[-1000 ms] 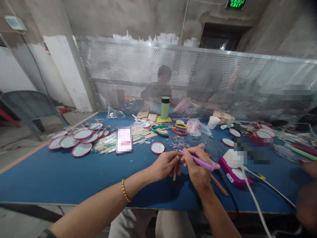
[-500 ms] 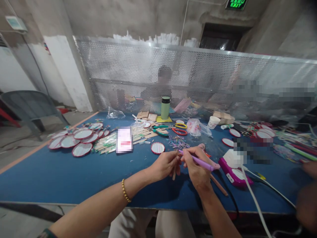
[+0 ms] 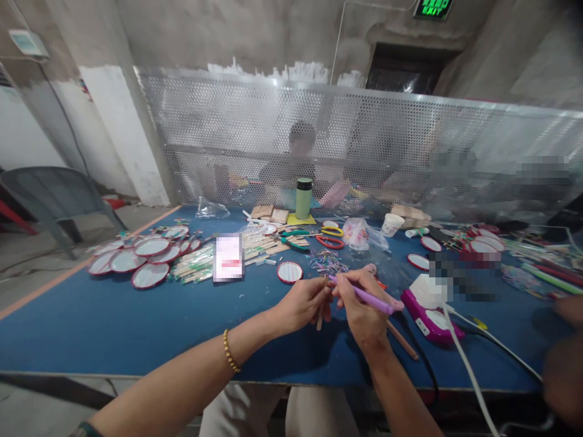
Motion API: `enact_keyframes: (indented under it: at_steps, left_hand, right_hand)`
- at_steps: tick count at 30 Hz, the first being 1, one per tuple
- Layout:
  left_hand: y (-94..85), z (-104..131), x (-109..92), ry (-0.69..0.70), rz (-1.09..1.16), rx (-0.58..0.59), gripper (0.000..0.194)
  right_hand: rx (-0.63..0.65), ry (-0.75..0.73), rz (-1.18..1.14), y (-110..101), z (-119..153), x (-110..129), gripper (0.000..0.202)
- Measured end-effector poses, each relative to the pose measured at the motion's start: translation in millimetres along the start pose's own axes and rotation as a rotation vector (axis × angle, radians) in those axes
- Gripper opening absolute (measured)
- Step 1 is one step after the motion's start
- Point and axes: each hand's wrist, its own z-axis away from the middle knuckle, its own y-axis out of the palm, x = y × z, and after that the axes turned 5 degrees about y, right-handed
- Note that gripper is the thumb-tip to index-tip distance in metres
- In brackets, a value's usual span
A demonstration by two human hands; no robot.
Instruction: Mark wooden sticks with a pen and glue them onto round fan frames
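Note:
My left hand (image 3: 304,304) pinches a thin wooden stick (image 3: 319,320) whose lower end hangs below the fingers. My right hand (image 3: 364,312) is closed around a purple pen-like tool (image 3: 373,300), its tip touching or very near the top of the stick. What lies between the fingertips is too small to make out. Just beyond the hands are a round white disc with a red rim (image 3: 290,272) and a scatter of small coloured pieces (image 3: 327,261). A brown stick (image 3: 402,340) lies beside my right wrist.
Red-rimmed discs (image 3: 150,274) and wooden sticks (image 3: 194,267) pile up at left. Pliers (image 3: 295,243), a green bottle (image 3: 303,199) and a paper cup (image 3: 392,224) stand or lie farther back. A magenta power strip (image 3: 423,318) with cables sits right; a person's arm (image 3: 565,370) is at the edge.

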Motion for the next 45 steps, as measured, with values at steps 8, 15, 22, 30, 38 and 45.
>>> enact_keyframes:
  at_steps: [8,15,22,30,38,45]
  left_hand:
    - [-0.3,-0.4,0.3,-0.002,0.019,0.001,0.066]
    - [-0.7,-0.4,0.4,-0.003,0.031,-0.007,0.066]
    - [-0.5,-0.6,3.1,0.0,0.021,-0.005,0.065]
    - [-0.2,-1.1,-0.7,-0.019,0.051,-0.006,0.065]
    - [-0.7,-0.7,2.1,-0.007,0.038,-0.01,0.065]
    - [-0.7,-0.5,2.6,-0.022,0.052,-0.014,0.063]
  right_hand:
    - [-0.02,0.032,-0.014,0.3,-0.1,0.5,0.02]
    - [0.003,0.008,0.005,-0.5,0.5,0.5,0.02]
    - [-0.003,-0.021,0.027,0.0,0.4,-0.2,0.02]
    - [-0.013,-0.006,0.018,-0.9,-0.1,0.6,0.021]
    - [-0.014,-0.015,0.031,0.1,-0.5,1.2,0.021]
    - [-0.015,-0.028,0.039,0.0,-0.4,-0.6,0.021]
